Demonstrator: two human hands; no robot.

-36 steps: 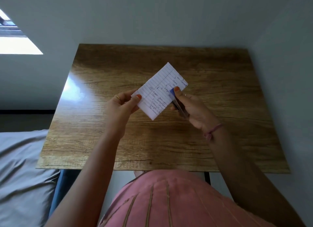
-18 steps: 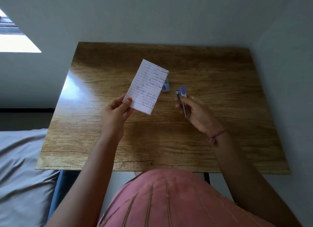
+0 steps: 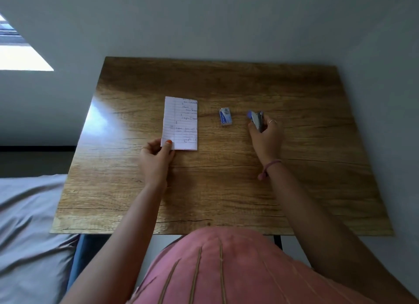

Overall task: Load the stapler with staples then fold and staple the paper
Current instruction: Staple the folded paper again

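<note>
Left hand (image 3: 156,161) pinches folded paper (image 3: 180,122) at its 7 o'clock corner, laying it flat. Right hand (image 3: 266,137) grips stapler (image 3: 257,120), parking it at 3 o'clock of staple box (image 3: 225,116).

We see a table (image 3: 226,186) with wood-grain top, semi-gloss: bright glare patch at its 9 o'clock edge, grain lines and dark cracks visible. Paper (image 3: 181,122) is thin lined sheet, matt white, folded, handwritten ink. Stapler (image 3: 257,120) is shiny grey metal body with blue plastic end. Staple box (image 3: 225,116), at 3 o'clock of the paper, looks like printed card, blue and white. Shirt (image 3: 226,269) is pink cloth, ribbed stripes. Bed sheet (image 3: 27,224) at 8 o'clock is smooth grey cloth, slight sheen. Wall (image 3: 204,20) is matt paint.
</note>
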